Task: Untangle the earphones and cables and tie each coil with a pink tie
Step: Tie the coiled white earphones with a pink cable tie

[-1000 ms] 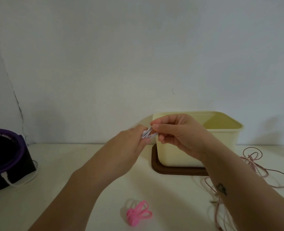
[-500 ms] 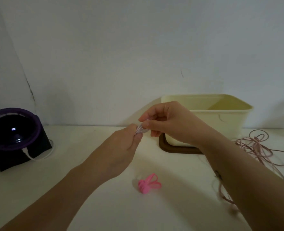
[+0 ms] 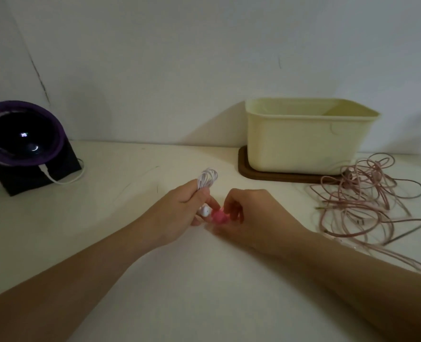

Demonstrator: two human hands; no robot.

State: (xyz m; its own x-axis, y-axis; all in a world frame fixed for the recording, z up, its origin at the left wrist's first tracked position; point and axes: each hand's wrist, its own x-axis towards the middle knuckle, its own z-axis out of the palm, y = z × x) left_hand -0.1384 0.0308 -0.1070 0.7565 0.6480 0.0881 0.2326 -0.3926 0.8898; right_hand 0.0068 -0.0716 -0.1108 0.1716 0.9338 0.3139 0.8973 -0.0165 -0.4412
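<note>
L hand [image 3: 177, 213] is gripping the white earphone coil [image 3: 207, 178], loops sticking up. R hand [image 3: 252, 218] is pinching the pink ties [image 3: 218, 217] lying on the table [image 3: 120, 243], close by.

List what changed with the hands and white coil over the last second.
The left hand and right hand dropped from before the cream box to the table. The right let go of the white coil and now curls its fingers round the pink ties; the left keeps holding it. Box and pink cable tangle stayed put.
</note>
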